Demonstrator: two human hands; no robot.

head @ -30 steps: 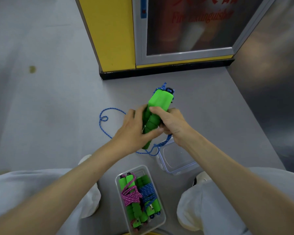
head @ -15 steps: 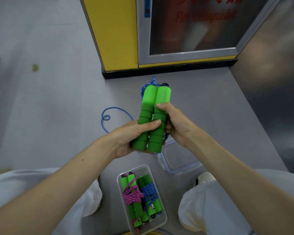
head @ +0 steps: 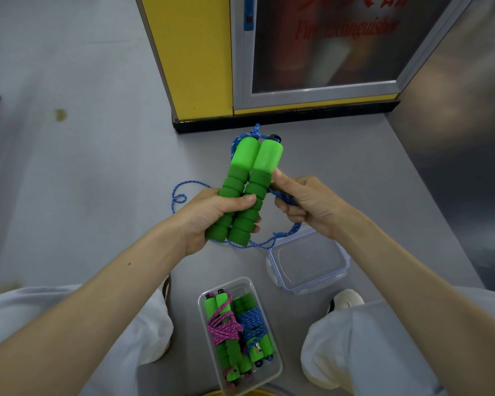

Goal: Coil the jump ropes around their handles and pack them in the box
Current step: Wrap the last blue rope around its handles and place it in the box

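My left hand [head: 212,217] grips two green foam handles [head: 247,190] side by side, upright, above the floor. Their blue rope [head: 183,192] trails in loose loops on the floor behind and below the handles. My right hand [head: 303,204] pinches a stretch of that rope just right of the handles, thumb touching the right handle. Between my knees stands the clear plastic box [head: 272,367], holding a pink-roped bundle [head: 223,330] and a blue-roped bundle [head: 253,327], each wound around green handles.
The box's clear lid [head: 309,261] lies on the grey floor right of the box. A yellow fire extinguisher cabinet [head: 195,61] stands ahead, a grey wall [head: 455,138] to the right. My knees and a white shoe [head: 346,300] flank the box.
The handles turned from tilted to upright and side by side in my left hand. My right hand came off the handles and took hold of the rope to their right.
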